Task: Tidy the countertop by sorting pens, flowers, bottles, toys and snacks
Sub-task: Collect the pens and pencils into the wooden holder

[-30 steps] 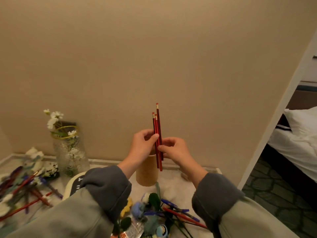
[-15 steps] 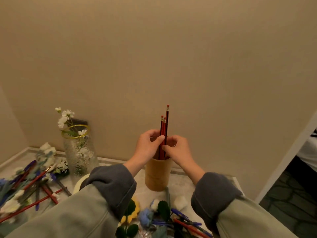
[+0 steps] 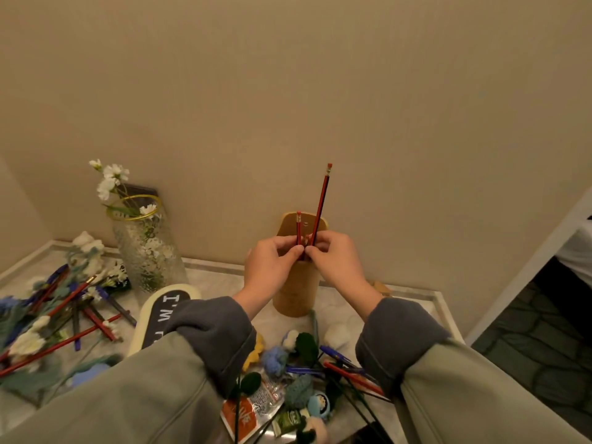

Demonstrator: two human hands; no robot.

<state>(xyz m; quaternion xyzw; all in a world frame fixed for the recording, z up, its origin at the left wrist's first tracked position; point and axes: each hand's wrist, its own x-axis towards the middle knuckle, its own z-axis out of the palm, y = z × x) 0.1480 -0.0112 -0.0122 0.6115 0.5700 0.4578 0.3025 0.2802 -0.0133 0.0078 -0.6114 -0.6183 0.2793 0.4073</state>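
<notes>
Our left hand [image 3: 272, 267] pinching the shorter red pencil [image 3: 298, 227], our right hand [image 3: 336, 264] pinching the longer red pencil [image 3: 322, 203], both at the wooden pen holder [image 3: 296, 296] mouth, holder near the countertop [image 3: 416, 293] raised back rim.

Two red pencils [image 3: 322, 200] show between the left hand [image 3: 272, 267] and right hand [image 3: 336, 264]. One wooden holder [image 3: 296, 293] is beneath them, and one glass vase [image 3: 145, 248] is left of the left hand.

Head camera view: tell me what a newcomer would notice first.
Centre frame, the left hand and right hand pinch thin red pencils upright at the mouth of a tan cylindrical wooden holder. To the left stands a textured glass vase with a gold rim and white flowers, beside scattered pens and pencils.
</notes>
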